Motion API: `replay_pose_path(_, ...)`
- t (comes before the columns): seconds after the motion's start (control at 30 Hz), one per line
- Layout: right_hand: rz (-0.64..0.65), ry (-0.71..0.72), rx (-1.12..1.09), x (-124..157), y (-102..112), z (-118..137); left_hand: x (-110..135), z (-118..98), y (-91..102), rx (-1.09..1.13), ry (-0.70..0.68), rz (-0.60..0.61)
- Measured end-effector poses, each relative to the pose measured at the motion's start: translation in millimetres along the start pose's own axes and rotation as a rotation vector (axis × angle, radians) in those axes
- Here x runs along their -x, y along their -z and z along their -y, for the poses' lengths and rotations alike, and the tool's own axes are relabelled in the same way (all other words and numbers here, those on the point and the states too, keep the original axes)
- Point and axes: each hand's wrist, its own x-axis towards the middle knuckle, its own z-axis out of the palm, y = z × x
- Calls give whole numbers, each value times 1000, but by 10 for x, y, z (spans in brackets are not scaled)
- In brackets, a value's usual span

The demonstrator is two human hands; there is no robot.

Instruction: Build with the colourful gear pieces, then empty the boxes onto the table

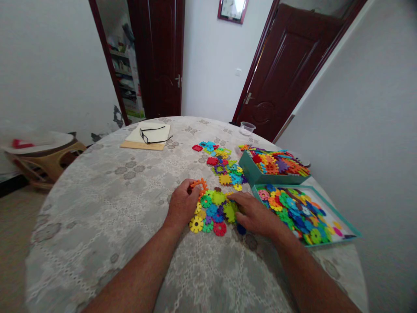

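Observation:
My left hand [184, 203] is closed on an orange square plastic building piece [202, 186] with notched edges, held at the left side of a pile of loose pieces. At the pile's right side is my right hand [252, 211], its fingers bent over a yellow-green square piece [230, 212]; whether they grip it or only touch it I cannot tell. Between the hands lie a green gear-shaped disc [206, 201], a yellow disc [196, 224], a red disc [219, 228] and several blue and purple ones. A dark blue disc [241, 229] lies partly under my right hand.
A teal box [257, 174] full of pieces and its shallow lid [345, 221] with more discs stand on the right. More pieces [224, 179] lie beyond my hands. Eyeglasses [153, 135] rest on a notebook [143, 145] at the far left; a clear plastic bowl [247, 128] is at the back.

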Motion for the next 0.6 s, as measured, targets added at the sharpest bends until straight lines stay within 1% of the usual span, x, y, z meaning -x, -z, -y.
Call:
replay_pose_path(0.13,-89,13,-8,-4,-146,-77,-2,11,-1,-28,-14,11)
replay_pose_path(0.23,-131,34,8,-13,-213,-51,0,15,-2,-46,-11,12)
replay_pose_path(0.33,-131,21,17,-15,-196,55,8,5,-5,-63,-20,11)
replay_pose_path(0.47,-92,1,6,-18,-150,204,18,-9,-11,-53,-15,15)
replay_pose_path(0.6,-53,-23,-105,-42,-166,266,25,-8,-15,-49,-33,25)
